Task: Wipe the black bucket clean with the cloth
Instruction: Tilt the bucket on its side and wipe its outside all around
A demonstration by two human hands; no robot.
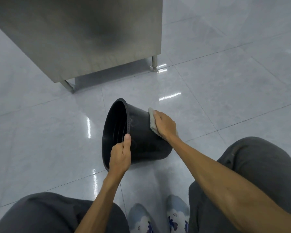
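The black bucket lies tilted on its side on the floor, its open mouth facing left. My left hand grips the near rim, thumb on the outer wall and fingers inside. My right hand presses a pale folded cloth against the bucket's outer wall near its base. Most of the cloth is hidden under that hand.
A stainless steel cabinet on short legs stands behind the bucket at upper left. Glossy grey floor tiles spread all around. My knees in dark trousers and patterned shoes fill the bottom of the view.
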